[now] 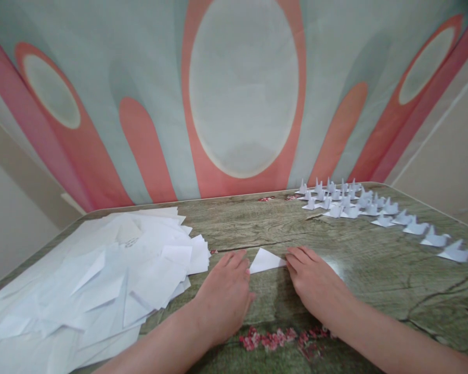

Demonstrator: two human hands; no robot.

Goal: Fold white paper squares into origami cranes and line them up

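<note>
A small white sheet of folded paper (265, 261), with a peaked upper edge, lies on the table between my two hands. At its left end is my left hand (228, 293), back upward and fingers curled down over the edge, the thumb showing below. My right hand (312, 280) has its fingers close together on the paper's narrow right corner; its thumb is hidden. Both fingertips are partly out of sight behind the hands. To the left of my left hand lies a large loose pile of white paper sheets (152, 280).
Several white folded paper cranes (351, 210) stand in rows at the back right of the wood-patterned table (242, 226). Pink printed blossoms (271, 338) decorate its surface near me. A pink and grey-green patterned backdrop (244, 184) hangs right behind the far edge.
</note>
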